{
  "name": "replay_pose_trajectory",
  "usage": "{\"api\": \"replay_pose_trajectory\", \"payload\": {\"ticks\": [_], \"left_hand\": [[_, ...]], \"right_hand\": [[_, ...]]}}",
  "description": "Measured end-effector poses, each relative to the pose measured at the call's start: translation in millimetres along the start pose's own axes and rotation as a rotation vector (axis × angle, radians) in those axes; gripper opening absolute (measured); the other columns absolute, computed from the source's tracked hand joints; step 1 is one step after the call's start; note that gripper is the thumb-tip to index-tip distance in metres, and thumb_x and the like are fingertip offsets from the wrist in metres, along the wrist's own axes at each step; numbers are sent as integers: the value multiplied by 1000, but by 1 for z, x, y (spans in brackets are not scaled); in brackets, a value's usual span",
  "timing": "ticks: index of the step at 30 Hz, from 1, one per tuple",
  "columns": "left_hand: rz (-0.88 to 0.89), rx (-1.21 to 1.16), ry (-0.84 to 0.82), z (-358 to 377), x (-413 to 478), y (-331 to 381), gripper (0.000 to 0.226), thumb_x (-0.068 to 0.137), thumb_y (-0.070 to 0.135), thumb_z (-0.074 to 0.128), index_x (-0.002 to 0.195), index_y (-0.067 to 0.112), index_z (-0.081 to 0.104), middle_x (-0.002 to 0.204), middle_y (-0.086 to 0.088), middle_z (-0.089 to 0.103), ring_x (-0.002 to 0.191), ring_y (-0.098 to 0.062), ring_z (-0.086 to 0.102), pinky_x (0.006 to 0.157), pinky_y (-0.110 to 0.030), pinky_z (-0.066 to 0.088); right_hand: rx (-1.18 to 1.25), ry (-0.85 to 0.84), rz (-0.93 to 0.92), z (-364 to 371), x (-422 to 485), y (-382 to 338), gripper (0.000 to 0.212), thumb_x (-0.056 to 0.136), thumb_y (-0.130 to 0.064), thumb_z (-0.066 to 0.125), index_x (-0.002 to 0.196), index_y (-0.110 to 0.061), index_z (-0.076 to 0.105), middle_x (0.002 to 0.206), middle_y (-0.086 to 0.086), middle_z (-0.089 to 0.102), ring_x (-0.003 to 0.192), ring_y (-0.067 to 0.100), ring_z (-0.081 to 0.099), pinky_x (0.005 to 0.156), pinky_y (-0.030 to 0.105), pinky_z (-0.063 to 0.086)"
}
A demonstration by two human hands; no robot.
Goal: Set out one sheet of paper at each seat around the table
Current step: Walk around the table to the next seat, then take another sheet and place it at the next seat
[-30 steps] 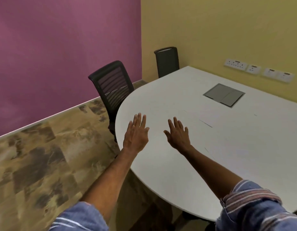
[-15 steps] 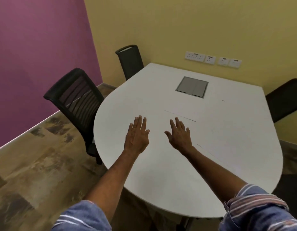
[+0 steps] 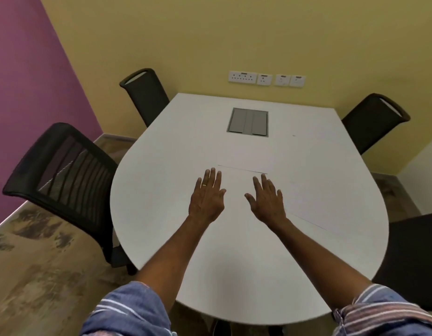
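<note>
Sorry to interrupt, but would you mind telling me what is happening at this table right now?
A person stands at the rounded end of a white table, both arms stretched over it. The left hand and right hand are open, palms down, holding nothing. Faint edges suggest white sheets of paper: one sheet just beyond the fingertips, another to the right. Four black chairs surround the table, and a grey cable hatch sits near the far end.

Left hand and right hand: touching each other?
Apart. Head view shows bare white table between the left hand and right hand, thumbs not meeting.
</note>
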State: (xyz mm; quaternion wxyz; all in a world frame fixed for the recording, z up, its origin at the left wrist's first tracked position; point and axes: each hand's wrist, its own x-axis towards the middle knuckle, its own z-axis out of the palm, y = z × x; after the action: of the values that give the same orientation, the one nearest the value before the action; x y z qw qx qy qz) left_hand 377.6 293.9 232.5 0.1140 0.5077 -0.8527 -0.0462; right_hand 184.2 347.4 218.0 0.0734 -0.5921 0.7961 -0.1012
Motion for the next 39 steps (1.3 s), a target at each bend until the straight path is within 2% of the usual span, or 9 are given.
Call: {"api": "replay_pose_trajectory", "payload": {"ticks": [17, 26, 39], "left_hand": [[49, -11, -95, 65, 155, -44, 59, 109, 36, 21, 161, 14, 2, 169, -6, -2, 156, -22, -2, 127, -40, 6], [64, -34, -159, 105, 228, -71, 60, 109, 35, 24, 161, 12, 6, 169, -8, 4, 156, -23, 3, 126, -41, 11], [76, -92, -289, 175, 323, -115, 59, 109, 35, 25, 160, 9, 11, 168, -11, 6, 156, -24, 4, 126, -41, 11]], "right_hand": [[-42, -73, 83, 36, 137, 20, 65, 104, -51, 31, 160, -22, 12, 169, 6, 2, 154, 26, 9, 121, 55, 18], [-80, -92, 120, 57, 198, 15, 64, 105, -49, 31, 160, -21, 14, 169, 6, 2, 154, 25, 11, 122, 53, 18], [-91, -127, 214, 99, 286, 34, 62, 106, -46, 35, 159, -19, 18, 168, 9, 8, 153, 28, 16, 121, 48, 23]]}}
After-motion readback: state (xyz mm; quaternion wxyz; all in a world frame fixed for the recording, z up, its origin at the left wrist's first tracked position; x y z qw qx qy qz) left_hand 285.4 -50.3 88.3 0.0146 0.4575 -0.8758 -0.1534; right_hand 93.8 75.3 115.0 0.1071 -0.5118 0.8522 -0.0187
